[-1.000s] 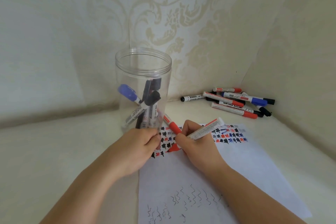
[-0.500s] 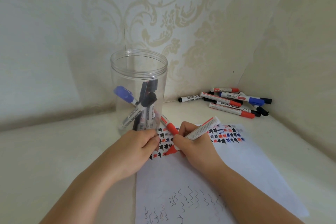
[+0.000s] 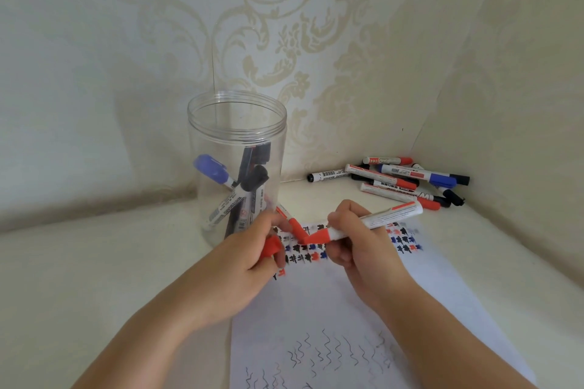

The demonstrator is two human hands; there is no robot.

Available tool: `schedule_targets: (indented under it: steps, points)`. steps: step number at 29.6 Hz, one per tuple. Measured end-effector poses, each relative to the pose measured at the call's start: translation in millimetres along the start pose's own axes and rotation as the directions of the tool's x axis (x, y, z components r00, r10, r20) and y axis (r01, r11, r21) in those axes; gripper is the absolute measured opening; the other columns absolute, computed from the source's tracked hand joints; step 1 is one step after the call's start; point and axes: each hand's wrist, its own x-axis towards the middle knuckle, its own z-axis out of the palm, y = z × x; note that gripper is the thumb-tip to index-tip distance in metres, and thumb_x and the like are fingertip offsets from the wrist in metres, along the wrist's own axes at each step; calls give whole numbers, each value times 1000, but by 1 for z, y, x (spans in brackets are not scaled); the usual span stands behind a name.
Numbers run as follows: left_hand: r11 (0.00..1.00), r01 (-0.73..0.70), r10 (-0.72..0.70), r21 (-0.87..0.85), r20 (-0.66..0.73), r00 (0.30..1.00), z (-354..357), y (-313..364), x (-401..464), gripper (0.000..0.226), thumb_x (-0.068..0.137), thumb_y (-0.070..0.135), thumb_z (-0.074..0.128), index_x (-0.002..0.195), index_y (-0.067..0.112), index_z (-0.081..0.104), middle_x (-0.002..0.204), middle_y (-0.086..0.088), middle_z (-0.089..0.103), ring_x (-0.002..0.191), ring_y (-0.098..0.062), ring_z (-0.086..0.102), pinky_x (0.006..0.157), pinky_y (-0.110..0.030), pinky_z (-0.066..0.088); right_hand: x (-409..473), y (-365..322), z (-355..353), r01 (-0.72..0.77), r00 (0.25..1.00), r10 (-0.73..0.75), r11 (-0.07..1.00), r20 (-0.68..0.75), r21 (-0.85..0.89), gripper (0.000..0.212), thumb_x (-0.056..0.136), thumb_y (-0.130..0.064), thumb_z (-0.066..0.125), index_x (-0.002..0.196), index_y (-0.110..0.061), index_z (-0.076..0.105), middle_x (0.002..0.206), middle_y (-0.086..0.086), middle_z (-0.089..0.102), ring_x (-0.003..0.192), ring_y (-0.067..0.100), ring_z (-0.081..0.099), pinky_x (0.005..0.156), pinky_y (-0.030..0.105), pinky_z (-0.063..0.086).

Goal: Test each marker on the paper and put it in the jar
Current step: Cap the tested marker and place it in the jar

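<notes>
My right hand (image 3: 357, 246) grips a red-and-white marker (image 3: 388, 215), its red front end pointing left over the top of the paper (image 3: 331, 303). My left hand (image 3: 240, 268) is closed on a red cap (image 3: 271, 246) just left of that end. Another red marker (image 3: 294, 224) lies between my hands, against the base of the jar. The clear plastic jar (image 3: 237, 123) stands upright behind my left hand and holds a blue-capped marker (image 3: 211, 169) and black-capped ones. The paper carries rows of black, red and blue marks and wavy lines lower down.
A heap of several markers (image 3: 401, 180) with red, blue and black caps lies in the back right corner, where two patterned walls meet. The paper runs from my hands down to the near right edge of the cream surface.
The red cap has come off the marker and now sits in my left hand, slightly apart from it. The marker in my right hand has tilted flatter.
</notes>
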Motion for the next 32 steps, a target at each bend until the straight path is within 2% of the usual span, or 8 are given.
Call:
schedule_targets:
  steps: [3, 9, 14, 18, 21, 26, 30, 32]
  points:
    - [999, -30, 30, 15, 2, 1000, 2, 0, 1, 44, 92, 12, 41, 103, 53, 29, 90, 16, 59, 76, -4, 55, 70, -23, 46, -2, 1, 3, 0, 1000, -1, 1000, 28, 23, 39, 84, 2, 50, 51, -14, 37, 44, 0, 35, 38, 10, 25, 41, 21, 18]
    - [996, -84, 83, 12, 32, 996, 4, 0, 0, 41, 93, 14, 43, 111, 49, 32, 100, 21, 60, 90, -5, 58, 84, -33, 49, -4, 3, 7, -3, 999, 4, 1000, 48, -11, 36, 87, 4, 47, 55, -11, 37, 44, -1, 39, 38, 9, 32, 41, 18, 23]
    - [996, -81, 80, 41, 45, 996, 9, -6, 2, 39, 91, 21, 48, 117, 43, 29, 104, 13, 64, 88, -4, 59, 83, -33, 49, -8, 10, 12, -19, 990, 40, 989, 138, -148, 24, 76, -5, 66, 63, -10, 47, 49, 6, 53, 41, 10, 44, 40, 17, 30]
    - [996, -75, 80, 56, -100, 992, 5, -3, 3, 12, 87, 28, 56, 88, 35, 46, 73, 14, 65, 66, 4, 59, 59, -10, 43, -6, 3, 9, -20, 993, 43, 980, 113, -197, 30, 69, -28, 77, 64, -9, 54, 51, 8, 61, 36, 11, 42, 37, 19, 30]
    - [986, -90, 112, 139, -152, 982, 4, -2, 3, 18, 80, 51, 48, 67, 40, 44, 62, 21, 60, 58, 4, 54, 52, -11, 37, -5, -3, 8, -77, 997, 74, 980, -25, -184, 39, 74, -45, 64, 63, -7, 58, 43, 5, 50, 35, 12, 33, 38, 20, 24]
    - [929, -200, 262, 310, -172, 950, 13, -6, 2, 34, 80, 66, 19, 70, 36, 30, 70, 8, 63, 64, -13, 54, 53, -25, 40, -8, -1, 13, -173, 969, 145, 976, -201, -130, 52, 88, -27, 53, 37, -18, 50, 41, 3, 40, 40, 13, 33, 43, 20, 31]
    - [902, -267, 341, 338, -181, 922, 21, -4, 3, 26, 84, 57, 24, 71, 35, 26, 53, 16, 40, 54, -12, 46, 43, -16, 26, -9, 2, 17, -182, 966, 172, 983, -192, -33, 42, 85, -14, 45, 46, -15, 32, 41, 3, 26, 37, 13, 18, 40, 20, 15]
    - [891, -270, 353, 366, -180, 918, 24, -5, 3, 32, 86, 54, 26, 71, 27, 34, 54, 13, 44, 50, -15, 48, 42, -18, 25, -10, 4, 17, -199, 958, 194, 980, -209, -4, 41, 85, -12, 43, 47, -15, 29, 40, 0, 25, 38, 13, 16, 43, 22, 13]
